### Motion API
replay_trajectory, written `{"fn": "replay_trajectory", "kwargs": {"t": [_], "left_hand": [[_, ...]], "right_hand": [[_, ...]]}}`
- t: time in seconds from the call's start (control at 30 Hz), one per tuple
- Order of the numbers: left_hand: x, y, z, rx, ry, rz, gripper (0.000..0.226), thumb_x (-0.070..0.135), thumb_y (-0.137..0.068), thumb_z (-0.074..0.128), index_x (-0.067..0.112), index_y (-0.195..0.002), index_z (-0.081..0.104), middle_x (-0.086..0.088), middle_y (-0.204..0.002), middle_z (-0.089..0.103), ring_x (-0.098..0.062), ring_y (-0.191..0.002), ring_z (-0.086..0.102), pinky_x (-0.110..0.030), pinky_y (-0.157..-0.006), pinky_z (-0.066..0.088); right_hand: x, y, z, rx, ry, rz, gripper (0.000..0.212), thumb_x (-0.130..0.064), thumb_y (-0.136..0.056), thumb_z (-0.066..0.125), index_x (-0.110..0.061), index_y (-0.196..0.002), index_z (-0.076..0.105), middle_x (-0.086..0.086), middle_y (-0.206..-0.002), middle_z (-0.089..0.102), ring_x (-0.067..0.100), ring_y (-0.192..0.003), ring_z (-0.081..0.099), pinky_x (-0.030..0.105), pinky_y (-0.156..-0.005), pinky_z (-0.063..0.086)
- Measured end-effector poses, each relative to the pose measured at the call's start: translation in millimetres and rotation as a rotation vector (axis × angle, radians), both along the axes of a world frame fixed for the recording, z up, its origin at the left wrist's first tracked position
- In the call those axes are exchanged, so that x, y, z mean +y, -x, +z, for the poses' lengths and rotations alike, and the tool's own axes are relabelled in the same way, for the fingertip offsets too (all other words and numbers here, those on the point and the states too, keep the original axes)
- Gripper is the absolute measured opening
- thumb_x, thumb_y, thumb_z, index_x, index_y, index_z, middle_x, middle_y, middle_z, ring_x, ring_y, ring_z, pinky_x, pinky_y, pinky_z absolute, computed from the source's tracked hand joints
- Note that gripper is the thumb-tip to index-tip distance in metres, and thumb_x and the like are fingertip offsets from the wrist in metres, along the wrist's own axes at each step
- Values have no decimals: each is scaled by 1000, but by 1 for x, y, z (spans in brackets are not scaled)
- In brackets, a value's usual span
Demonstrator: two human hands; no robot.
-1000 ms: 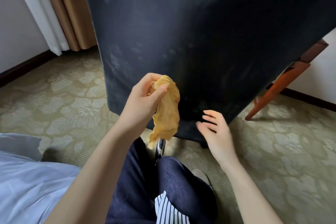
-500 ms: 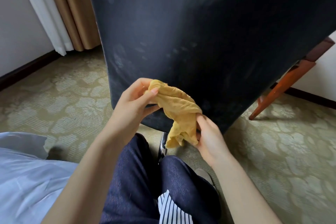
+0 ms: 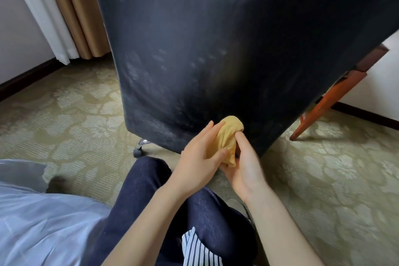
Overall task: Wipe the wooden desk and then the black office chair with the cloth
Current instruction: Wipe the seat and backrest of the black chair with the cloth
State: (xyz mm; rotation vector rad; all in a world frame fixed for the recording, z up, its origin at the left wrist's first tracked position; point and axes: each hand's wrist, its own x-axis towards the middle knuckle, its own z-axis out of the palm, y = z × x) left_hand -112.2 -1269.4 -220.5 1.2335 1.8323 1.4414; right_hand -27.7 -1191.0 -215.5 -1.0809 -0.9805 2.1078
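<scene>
Yellow cloth [image 3: 228, 138] bunched between both hands [image 3: 224, 162], against black chair [image 3: 216, 49].

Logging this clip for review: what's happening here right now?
A person is bunching a mustard-yellow cloth between both bare hands, the left hand and the right hand, low in front of the back of a black fabric office chair. The chair back shows pale dusty smears. A reddish wooden desk leg stands behind it on the patterned green carpet.
</scene>
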Motion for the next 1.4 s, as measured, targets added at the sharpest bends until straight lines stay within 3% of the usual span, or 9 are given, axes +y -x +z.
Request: {"fn": "replay_trajectory", "kwargs": {"t": [0.13, 0.33, 0.47, 0.63, 0.7, 0.87, 1.13, 1.27, 1.4], "left_hand": [[7, -3, 2, -221, 35, -62, 51, 19, -88, 64, 45, -129, 47, 20, -138, 46, -5, -132, 40, -33, -109, 35], [11, 2, 2, -196, 88, -88, 50, 24, -89, 61, 43, -133, 46, 17, -151, 27, 4, -137, 21, -18, -102, 20], [12, 19, 4, -237, 71, 20, 49, 22, -90, 59, 45, -131, 45, 17, -151, 28, 1, -136, 24, -23, -108, 20], [11, 50, -1, -275, 33, 206, 46, 17, -91, 59, 40, -129, 50, 16, -145, 39, -3, -134, 32, -21, -105, 24], [11, 61, -4, -305, 17, 272, 45, 14, -90, 58, 37, -129, 51, 14, -141, 44, -5, -134, 34, -21, -104, 26], [15, 92, -16, -315, -9, 393, 63, 15, -89, 60, 42, -140, 35, 14, -154, 23, 7, -135, 18, -17, -105, 18], [49, 129, -36, -257, 53, 346, 99, 2, -85, 57, 45, -146, -10, 10, -157, -16, 27, -115, -1, 11, -83, 12], [60, 124, -39, -226, 49, 335, 105, -4, -82, 50, 45, -142, -21, 5, -155, -26, -14, -146, -2, -38, -114, 24], [62, 122, -41, -215, 47, 367, 105, -3, -83, 49, 45, -141, -24, 5, -154, -29, -12, -145, -1, -22, -99, 29]], "right_hand": [[-2, -3, -5, -83, -9, -69, 34, -40, -94, 49, -21, -119, 61, 5, -112, 68, 21, -106, 63, 35, -84, 51], [10, -5, 2, 59, -5, -325, 35, -46, -94, 48, -22, -117, 59, 6, -113, 67, 21, -102, 65, 41, -88, 52], [25, 18, 37, -18, -583, -602, 8, -41, -90, 53, -36, -94, 58, -23, -85, 63, -3, -76, 61, 22, -69, 50], [64, 67, 74, -235, -1708, -775, 23, -27, -82, 68, -12, -99, 63, 4, -94, 60, 18, -90, 52, 50, -83, 46], [79, 95, 73, -416, -2095, -706, 18, -28, -82, 70, -21, -100, 70, 2, -94, 64, 21, -91, 49, 43, -77, 42], [88, 136, 32, -572, -2364, -647, 13, -21, -77, 78, -30, -85, 76, -8, -84, 70, 15, -90, 45, 35, -73, 31], [112, 116, -62, -619, -2777, 41, 28, -6, -87, 54, -26, -82, 73, -13, -79, 66, 13, -81, 47, 27, -66, 32], [127, 95, -86, -684, -2867, 605, 39, 1, -89, 39, -20, -86, 72, -7, -85, 67, 12, -76, 62, 28, -69, 40], [137, 66, -91, -850, -2888, 1112, 22, -6, -80, 58, -20, -93, 71, -6, -95, 67, 10, -90, 63, 25, -78, 49]]}}
